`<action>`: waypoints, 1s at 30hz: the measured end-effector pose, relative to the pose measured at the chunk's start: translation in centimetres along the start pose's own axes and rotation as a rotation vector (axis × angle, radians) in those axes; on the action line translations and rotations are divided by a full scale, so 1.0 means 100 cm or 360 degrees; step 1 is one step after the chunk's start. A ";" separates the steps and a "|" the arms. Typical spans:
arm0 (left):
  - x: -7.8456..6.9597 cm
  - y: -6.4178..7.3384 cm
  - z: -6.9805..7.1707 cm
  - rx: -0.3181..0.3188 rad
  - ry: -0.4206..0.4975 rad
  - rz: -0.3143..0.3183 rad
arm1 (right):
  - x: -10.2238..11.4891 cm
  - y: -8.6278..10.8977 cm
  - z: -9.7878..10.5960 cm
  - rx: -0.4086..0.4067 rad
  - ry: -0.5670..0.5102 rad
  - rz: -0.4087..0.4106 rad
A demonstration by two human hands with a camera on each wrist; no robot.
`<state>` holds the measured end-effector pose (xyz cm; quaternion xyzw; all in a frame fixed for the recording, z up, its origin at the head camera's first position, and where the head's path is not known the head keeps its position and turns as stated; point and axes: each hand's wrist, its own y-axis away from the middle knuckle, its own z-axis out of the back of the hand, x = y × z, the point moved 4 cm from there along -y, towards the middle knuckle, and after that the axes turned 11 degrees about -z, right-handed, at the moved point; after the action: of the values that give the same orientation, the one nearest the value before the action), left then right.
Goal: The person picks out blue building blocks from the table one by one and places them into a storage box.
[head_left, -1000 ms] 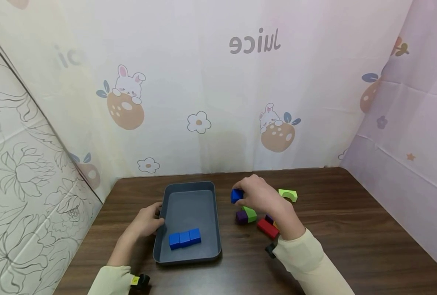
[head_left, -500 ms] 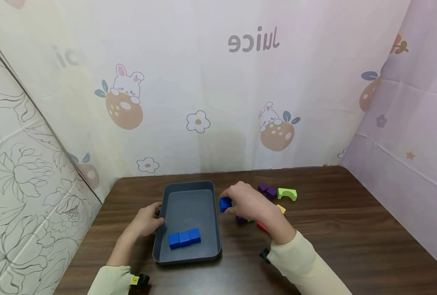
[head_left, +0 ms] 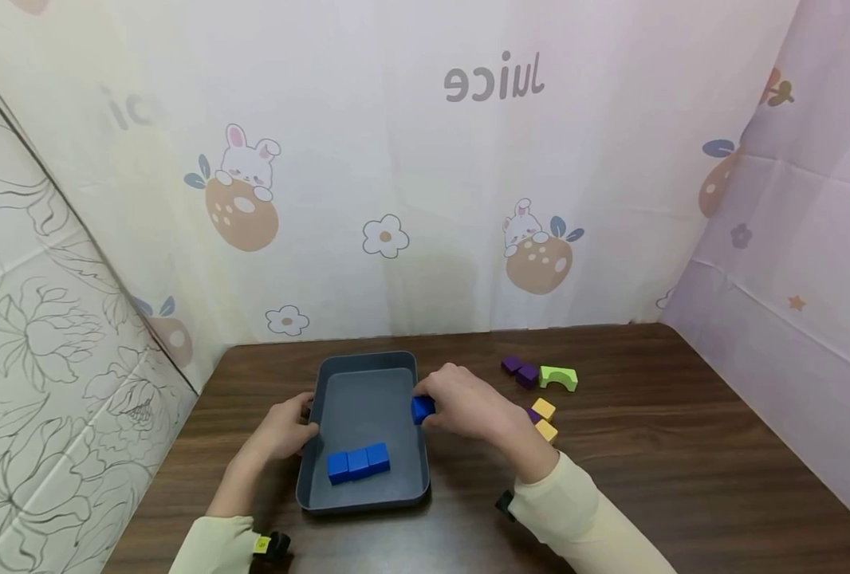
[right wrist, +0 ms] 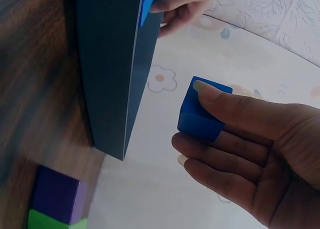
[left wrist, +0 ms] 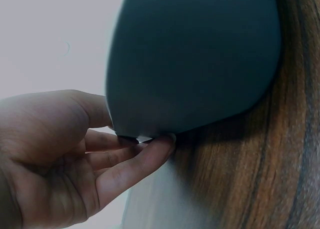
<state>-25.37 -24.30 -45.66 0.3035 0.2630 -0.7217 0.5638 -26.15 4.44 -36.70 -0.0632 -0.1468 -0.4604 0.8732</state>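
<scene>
My right hand [head_left: 464, 402] pinches a blue cube [head_left: 423, 410] between thumb and fingers at the right rim of the dark grey tray [head_left: 367, 399]. In the right wrist view the held blue cube [right wrist: 202, 111] appears raised, beside the tray wall [right wrist: 107, 64]. Three blue cubes [head_left: 358, 463] lie in a row inside the tray, near its front end. At the tray's left side, my left hand [head_left: 285, 428] grips the rim. The left wrist view has the left hand's fingers [left wrist: 135, 169] against the tray wall, with the thumb tip hidden behind it.
Right of the tray, on the wooden table [head_left: 647, 414], lie purple blocks [head_left: 528, 375], a light green arch block [head_left: 558, 378] and yellow blocks [head_left: 543, 410]. Beneath the right hand, a purple block [right wrist: 56, 194] touches a green block [right wrist: 50, 220]. A printed curtain [head_left: 425, 287] borders the back.
My right hand has carried the blue cube left and toward me, from above the loose blocks to the tray's right rim. My left hand and the three cubes have stayed put.
</scene>
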 end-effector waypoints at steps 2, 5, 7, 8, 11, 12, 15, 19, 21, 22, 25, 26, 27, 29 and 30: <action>0.000 0.000 0.000 -0.0001 -0.0004 0.0001 | 0.002 -0.001 -0.003 -0.0005 0.0019 0.0019; 0.000 -0.001 0.000 0.0002 -0.0004 0.0000 | 0.004 -0.004 -0.006 -0.0005 0.0037 0.0034; 0.001 -0.001 -0.001 0.0000 0.0002 0.0010 | 0.006 -0.005 -0.009 0.0009 0.0043 0.0032; 0.002 -0.001 -0.001 0.0000 0.0005 0.0015 | 0.007 -0.006 -0.010 0.0020 0.0041 0.0031; 0.002 0.000 -0.001 -0.0002 0.0012 0.0028 | 0.010 -0.008 -0.015 0.0040 0.0054 0.0042; 0.003 0.000 -0.001 -0.0004 0.0014 0.0033 | 0.011 -0.009 -0.016 0.0044 0.0057 0.0046; 0.003 0.000 -0.001 -0.0004 0.0011 0.0033 | 0.015 -0.011 -0.021 0.0056 0.0062 0.0057; 0.002 0.000 0.000 -0.0001 0.0014 0.0033 | 0.019 -0.014 -0.029 0.0094 0.0058 0.0060; 0.001 0.000 0.000 0.0001 0.0014 0.0034 | 0.021 -0.014 -0.033 0.0107 0.0071 0.0067; 0.001 0.000 0.000 0.0002 0.0016 0.0033 | 0.022 -0.015 -0.035 0.0112 0.0080 0.0075; 0.002 0.000 0.000 0.0002 0.0017 0.0031 | 0.024 -0.015 -0.041 0.0109 0.0126 0.0103; 0.002 0.000 0.000 0.0002 0.0017 0.0033 | 0.025 -0.015 -0.043 0.0107 0.0137 0.0108; 0.002 0.000 0.000 0.0001 0.0018 0.0033 | 0.025 -0.015 -0.045 0.0105 0.0145 0.0114; 0.003 0.000 0.000 0.0001 0.0020 0.0036 | 0.025 -0.016 -0.048 0.0115 0.0156 0.0114; 0.003 0.000 0.000 0.0001 0.0019 0.0039 | 0.026 -0.016 -0.050 0.0123 0.0160 0.0114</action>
<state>-25.38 -24.46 -45.89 0.3111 0.2624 -0.7131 0.5708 -25.11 0.30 -40.69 -0.0115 -0.1180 -0.4255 0.8972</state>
